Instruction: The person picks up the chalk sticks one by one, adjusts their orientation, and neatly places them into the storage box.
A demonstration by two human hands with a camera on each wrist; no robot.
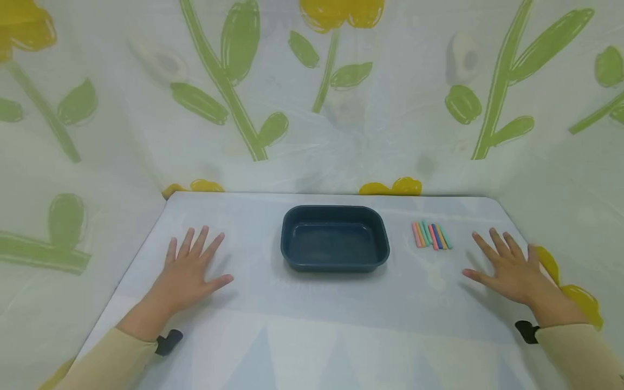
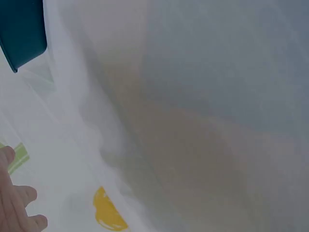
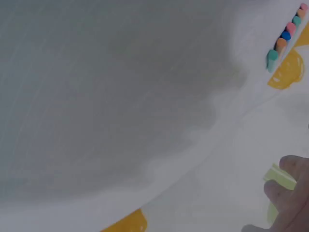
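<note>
A dark teal rectangular basin sits at the back middle of the table; its corner shows in the left wrist view. Right of it, several coloured chalk sticks lie side by side in a row, pink, orange, green and blue among them. Their ends appear at the upper right of the right wrist view. My left hand is spread over the table left of the basin, holding nothing. On the other side my right hand, fingers also spread and holding nothing, is nearest to the chalk sticks.
The white table carries pale blue triangle shapes toward its front. Behind and at both sides hangs a white curtain printed with green leaves and yellow flowers. A dark object shows at the left cuff, another at the right.
</note>
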